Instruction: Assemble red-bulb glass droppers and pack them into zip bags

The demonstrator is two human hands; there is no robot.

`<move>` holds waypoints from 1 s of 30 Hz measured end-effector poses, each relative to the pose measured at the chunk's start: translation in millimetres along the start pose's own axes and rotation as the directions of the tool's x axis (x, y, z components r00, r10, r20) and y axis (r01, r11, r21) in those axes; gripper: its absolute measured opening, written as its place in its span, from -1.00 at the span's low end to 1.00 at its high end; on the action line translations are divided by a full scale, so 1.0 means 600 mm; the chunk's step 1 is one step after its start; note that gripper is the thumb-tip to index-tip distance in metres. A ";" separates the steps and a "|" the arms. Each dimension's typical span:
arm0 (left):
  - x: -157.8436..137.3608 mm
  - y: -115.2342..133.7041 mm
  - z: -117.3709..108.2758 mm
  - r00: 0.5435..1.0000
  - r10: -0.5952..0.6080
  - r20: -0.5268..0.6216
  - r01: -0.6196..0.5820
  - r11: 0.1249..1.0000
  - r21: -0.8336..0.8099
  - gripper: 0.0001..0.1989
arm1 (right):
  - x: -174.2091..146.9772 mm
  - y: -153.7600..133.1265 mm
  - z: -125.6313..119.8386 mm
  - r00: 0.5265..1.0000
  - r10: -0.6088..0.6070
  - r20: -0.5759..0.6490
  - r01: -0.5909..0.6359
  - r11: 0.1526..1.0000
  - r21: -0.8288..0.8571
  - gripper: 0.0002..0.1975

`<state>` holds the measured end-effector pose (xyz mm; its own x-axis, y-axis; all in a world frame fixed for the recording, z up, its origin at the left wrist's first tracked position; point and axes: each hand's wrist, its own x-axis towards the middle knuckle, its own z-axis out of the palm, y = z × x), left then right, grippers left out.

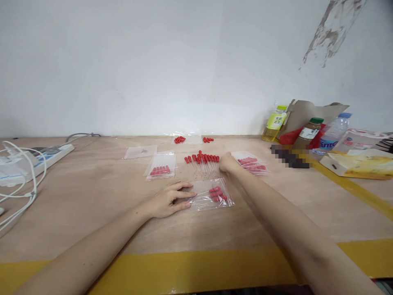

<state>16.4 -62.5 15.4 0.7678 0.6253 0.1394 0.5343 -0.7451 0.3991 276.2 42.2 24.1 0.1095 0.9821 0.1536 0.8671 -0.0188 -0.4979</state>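
A loose row of red-capped droppers (202, 163) lies on the worktop (92, 196) straight ahead of the person, caps toward the wall and clear stems pointing back toward the body, so each long axis runs near to far. The right hand (229, 163) sits at the right end of this row, touching or just beside the last droppers; its fingers are curled, and whether they pinch one cannot be told. Nearer the body, the left hand (167, 200) lies flat with fingers spread, pressing the left edge of a clear bag (211, 196) that already holds several red-capped pieces. The row thus lies beyond that bag, closer to the right hand. To the left sits a filled bag (161, 166), with an empty bag (139, 152) behind it; to the right, another filled stack (251, 163). Loose red caps (179, 139) rest near the wall. Farther right stand bottles: a yellow-labelled one (274, 123) with unreadable characters, and a water bottle (333, 133) whose blue label is too blurred to read.
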 end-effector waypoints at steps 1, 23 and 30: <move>0.000 0.001 0.000 1.000 -0.002 0.005 0.002 1.000 0.004 -0.63 | -0.007 0.001 -0.007 1.000 0.020 -0.022 -0.020 1.000 0.008 -0.59; 0.002 0.001 0.003 1.000 -0.016 -0.002 0.016 1.000 0.018 -0.64 | -0.150 0.082 -0.032 0.975 0.216 -0.044 0.005 0.180 0.984 -0.80; 0.001 0.004 0.002 1.000 -0.021 -0.002 0.021 1.000 0.005 -0.64 | -0.164 0.069 -0.005 0.989 0.102 0.105 -0.114 0.093 0.989 -0.79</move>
<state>18.4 -64.2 15.6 0.7555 0.6414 0.1332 0.5522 -0.7329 0.3973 302.6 -55.9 -9.0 0.1460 0.9892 0.0118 -0.4130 0.0718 -0.9079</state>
